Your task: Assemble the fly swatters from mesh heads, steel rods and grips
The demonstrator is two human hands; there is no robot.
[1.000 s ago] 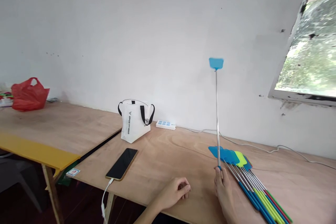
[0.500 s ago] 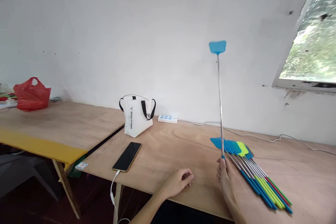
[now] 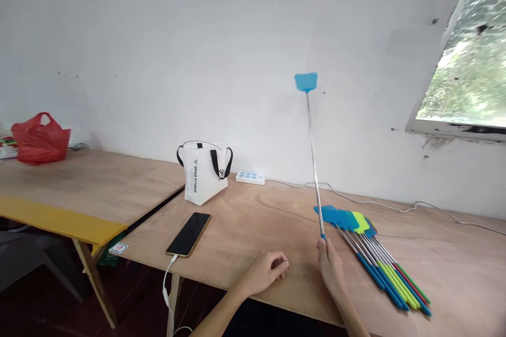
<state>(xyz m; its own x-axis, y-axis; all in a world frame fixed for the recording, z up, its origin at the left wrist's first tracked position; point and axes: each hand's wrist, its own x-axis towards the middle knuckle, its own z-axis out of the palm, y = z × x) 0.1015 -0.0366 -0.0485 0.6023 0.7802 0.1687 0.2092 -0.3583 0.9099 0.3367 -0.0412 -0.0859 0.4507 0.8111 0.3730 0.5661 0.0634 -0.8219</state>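
A blue fly swatter with a metal rod stands nearly upright, its head raised in front of the wall and leaning slightly left. My right hand is closed around its blue handle, most of which the fingers cover. On the table to the right of that hand lies a fanned row of several more fly swatters, with blue, yellow-green, red and green handles. My left hand rests on the table near the front edge, its fingers curled in with nothing visible in them.
A phone on a white cable lies left of my hands. Behind it stand a white bag with black handles and a power strip, its cord along the wall. A red plastic bag sits on the adjoining table.
The raised fly swatter has tipped left, with its head a little lower against the wall. The whole view has shifted slightly. My left hand stays resting on the table.
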